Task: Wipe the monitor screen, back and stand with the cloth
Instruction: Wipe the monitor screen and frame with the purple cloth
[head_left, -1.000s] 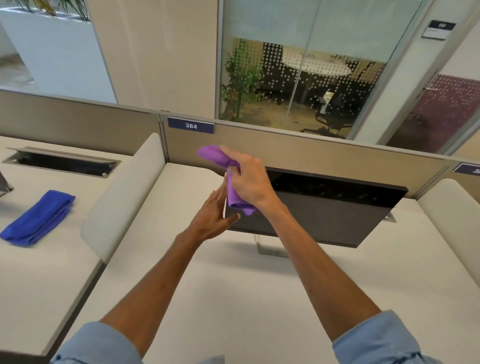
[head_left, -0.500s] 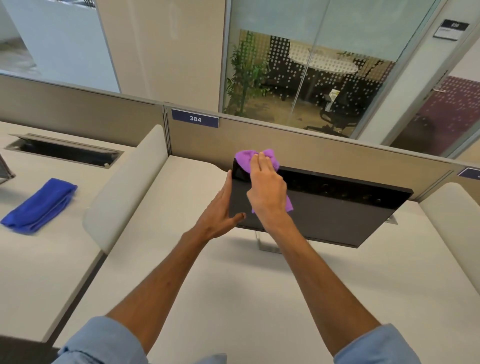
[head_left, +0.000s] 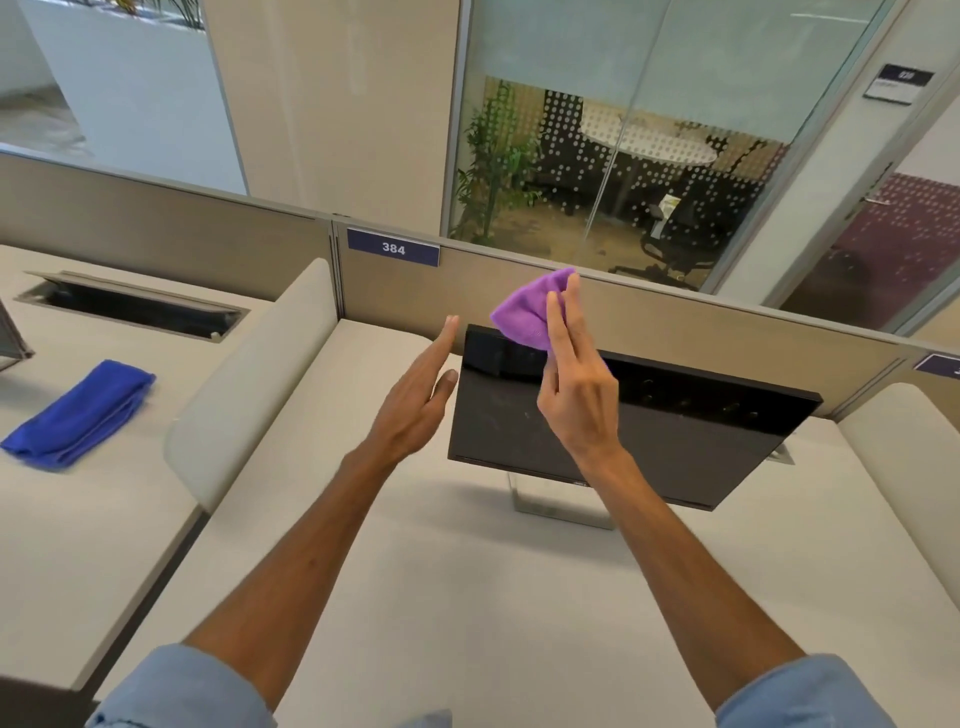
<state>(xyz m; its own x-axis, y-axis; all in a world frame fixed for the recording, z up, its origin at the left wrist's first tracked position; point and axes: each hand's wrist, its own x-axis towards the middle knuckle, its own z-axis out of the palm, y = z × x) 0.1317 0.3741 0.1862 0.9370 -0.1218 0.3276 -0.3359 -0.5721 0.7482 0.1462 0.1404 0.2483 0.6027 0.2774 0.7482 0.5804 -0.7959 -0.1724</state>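
Note:
A black monitor (head_left: 675, 441) stands tilted on its silver stand (head_left: 561, 506) at the back of the white desk, screen facing me. My right hand (head_left: 576, 395) holds a purple cloth (head_left: 535, 306) up over the monitor's top left corner, the cloth pinched between fingers and thumb. Just left of the monitor's left edge is my left hand (head_left: 415, 400), flat with fingers straight, holding nothing and not gripping the frame.
A folded blue cloth (head_left: 78, 415) lies on the neighbouring desk at left, beyond a padded divider (head_left: 249, 379). A beige partition (head_left: 675, 332) with a "384" label runs behind the monitor. An open cable hatch (head_left: 130, 306) sits far left.
My left hand let go of the monitor's left edge and opened flat beside it. My right hand lifted the purple cloth from the screen's top left to above the top edge.

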